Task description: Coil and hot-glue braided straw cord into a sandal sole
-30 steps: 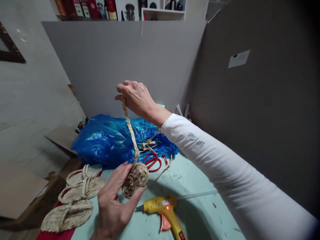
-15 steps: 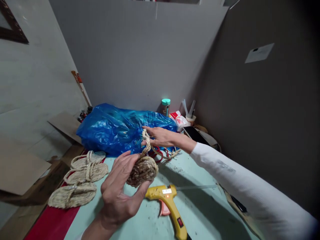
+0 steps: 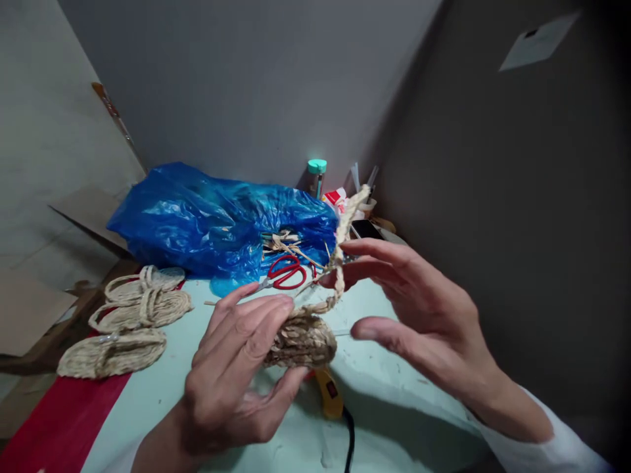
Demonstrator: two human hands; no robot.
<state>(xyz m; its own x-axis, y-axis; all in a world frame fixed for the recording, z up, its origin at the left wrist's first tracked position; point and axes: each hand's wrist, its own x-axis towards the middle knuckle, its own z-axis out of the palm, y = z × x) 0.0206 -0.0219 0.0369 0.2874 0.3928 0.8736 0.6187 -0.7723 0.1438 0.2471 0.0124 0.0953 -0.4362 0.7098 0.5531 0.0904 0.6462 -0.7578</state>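
My left hand (image 3: 231, 374) grips a coiled piece of braided straw (image 3: 310, 341), brownish on the side facing me, between its fingers and thumb. From the coil's top a loose pale braid (image 3: 341, 256) rises and bends upward to the right. Beside that braid is my right hand (image 3: 424, 309), thumb and fingers spread apart. Its index fingertip is at the braid; whether they touch I cannot tell. Below the coil shows the yellow handle of a glue gun (image 3: 328, 397), the rest hidden behind the coil and my left hand.
Red-handled scissors (image 3: 290, 284) and straw strands (image 3: 286, 243) lie by a blue plastic bag (image 3: 197, 217). Small woven straw sandals (image 3: 116, 353) sit at the left. At the back stand a teal-lidded jar (image 3: 317, 167) and a phone (image 3: 366, 229). A black cord (image 3: 351, 433) trails from the glue gun.
My right hand has drawn back from the bag toward me and opened wide. The braid's free end now points up and right. The coil has shifted right, covering most of the glue gun; the view has shifted.
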